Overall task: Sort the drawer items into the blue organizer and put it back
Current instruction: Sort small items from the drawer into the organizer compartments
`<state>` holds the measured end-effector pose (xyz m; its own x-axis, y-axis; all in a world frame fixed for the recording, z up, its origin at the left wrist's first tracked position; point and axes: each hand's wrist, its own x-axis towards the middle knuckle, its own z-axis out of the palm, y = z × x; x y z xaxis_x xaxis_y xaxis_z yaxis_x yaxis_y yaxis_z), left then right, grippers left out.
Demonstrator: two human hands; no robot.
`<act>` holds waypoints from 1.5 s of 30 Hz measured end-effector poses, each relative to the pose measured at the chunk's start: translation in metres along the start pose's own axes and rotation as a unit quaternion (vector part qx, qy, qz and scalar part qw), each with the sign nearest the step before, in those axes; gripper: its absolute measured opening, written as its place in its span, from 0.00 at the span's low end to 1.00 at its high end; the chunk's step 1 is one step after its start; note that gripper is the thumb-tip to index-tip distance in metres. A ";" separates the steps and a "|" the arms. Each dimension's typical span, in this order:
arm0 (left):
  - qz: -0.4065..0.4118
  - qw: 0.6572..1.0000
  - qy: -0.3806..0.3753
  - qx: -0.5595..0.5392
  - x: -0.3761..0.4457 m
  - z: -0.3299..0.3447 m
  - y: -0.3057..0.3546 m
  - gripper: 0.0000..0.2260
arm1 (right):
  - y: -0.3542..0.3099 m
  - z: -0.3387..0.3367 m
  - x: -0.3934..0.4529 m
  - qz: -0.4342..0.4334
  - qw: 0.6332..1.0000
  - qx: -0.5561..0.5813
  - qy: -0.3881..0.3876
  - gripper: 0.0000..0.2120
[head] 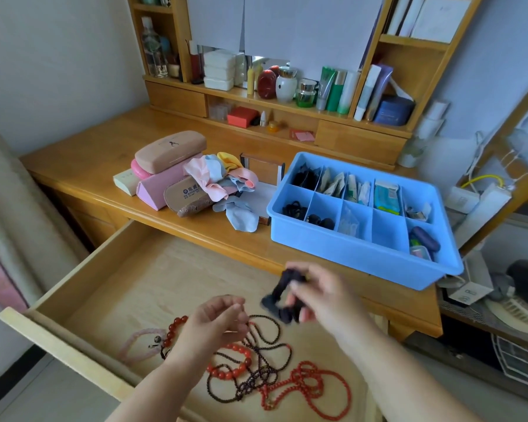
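At the near left the wooden drawer (pixel 83 263) stands pulled out, and bead strings lie on its floor: a pale pink bracelet (pixel 134 345), a dark red bracelet (pixel 177 324), an orange-red bracelet (pixel 230 360), a tangle of dark bead necklaces (pixel 262 360) and a red necklace (pixel 314 388) to the right. The left hand (pixel 214 321) hovers over the beads with fingers loosely curled; whether it pinches a strand I cannot tell. Just right of it, the right hand (pixel 323 296) pinches a dark hair tie (pixel 282 295), blurred, above the drawer. On the desk (pixel 83 159) beyond, glasses cases (pixel 169 150) and cloths (pixel 217 175) are piled at left; the blue organizer (pixel 363 257) sits at right, most compartments holding small items.
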<state>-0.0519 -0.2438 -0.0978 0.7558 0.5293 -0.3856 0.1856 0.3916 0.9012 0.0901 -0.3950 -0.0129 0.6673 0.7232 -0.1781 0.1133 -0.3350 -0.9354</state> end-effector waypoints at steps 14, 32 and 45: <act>-0.025 0.986 0.122 0.110 0.016 -0.030 -0.027 0.09 | -0.060 -0.052 0.115 -0.031 0.954 -0.206 0.216 0.12; 0.096 0.872 0.089 0.472 0.010 -0.027 -0.026 0.10 | 0.035 0.004 0.021 -0.375 0.819 -0.431 0.051 0.14; 0.059 0.805 -0.028 0.590 0.017 -0.013 -0.042 0.06 | 0.146 0.027 -0.044 0.021 0.863 -0.495 -0.095 0.05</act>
<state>-0.0550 -0.2411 -0.1445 0.8328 0.4621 -0.3047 0.5527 -0.6635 0.5043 0.0578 -0.4594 -0.1503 0.5647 0.7517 -0.3407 0.7280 -0.6481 -0.2235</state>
